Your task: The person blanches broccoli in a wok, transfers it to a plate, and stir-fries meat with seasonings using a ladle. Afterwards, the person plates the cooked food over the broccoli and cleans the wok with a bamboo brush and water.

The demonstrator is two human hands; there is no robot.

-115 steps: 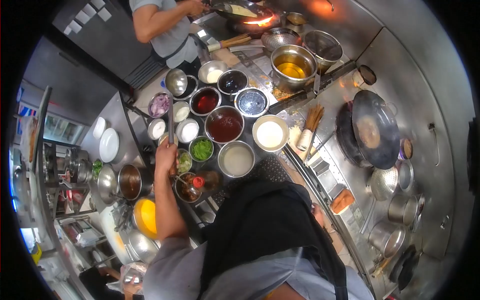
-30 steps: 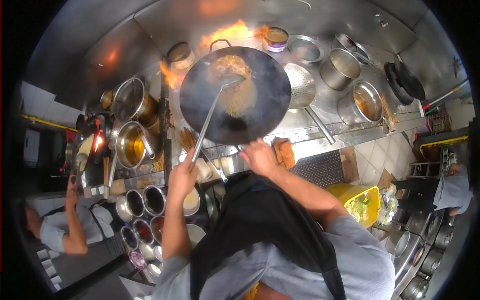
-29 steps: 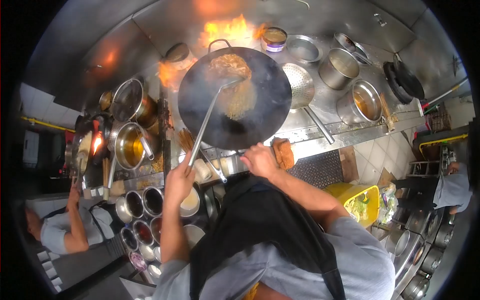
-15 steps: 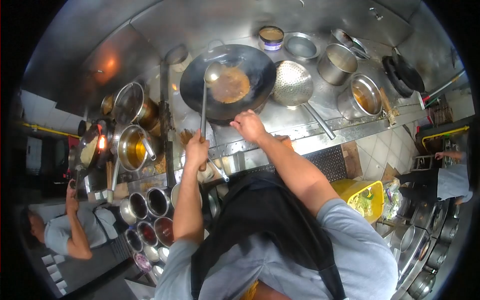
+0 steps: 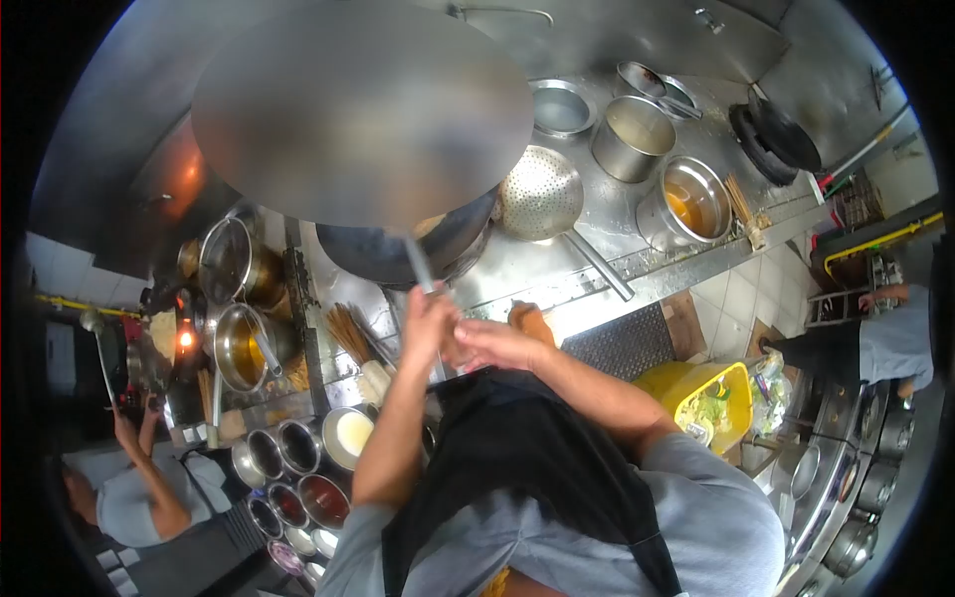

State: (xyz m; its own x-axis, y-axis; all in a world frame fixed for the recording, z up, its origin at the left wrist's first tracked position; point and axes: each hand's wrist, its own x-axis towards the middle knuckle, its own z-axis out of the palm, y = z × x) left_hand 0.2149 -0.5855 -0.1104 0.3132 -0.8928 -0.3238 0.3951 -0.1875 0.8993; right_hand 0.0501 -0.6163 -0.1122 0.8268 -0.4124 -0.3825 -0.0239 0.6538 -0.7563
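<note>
My left hand (image 5: 428, 326) is wrapped around the handle of a ladle (image 5: 418, 261), which points up toward the wok. Right beside it, my right hand (image 5: 502, 344) has its fingers curled in against the left hand. What those fingers hold, if anything, is hidden. Only the near side of the dark wok (image 5: 363, 251) shows; a large grey blur covers the rest of it and the ladle's bowl. A perforated strainer (image 5: 540, 194) lies to the wok's right, its handle toward me.
Steel pots (image 5: 633, 139) and a pot of oil (image 5: 684, 204) stand at the right. Another oil pot (image 5: 239, 348) is at the left, above several sauce containers (image 5: 323, 497). A bamboo brush (image 5: 348, 333) lies nearby. A yellow bin (image 5: 744, 403) stands low right. Two people work at the sides.
My right hand has left the wok's near rim and come back beside my left hand. The ladle handle is drawn nearer my body. A grey blur now covers most of the wok.
</note>
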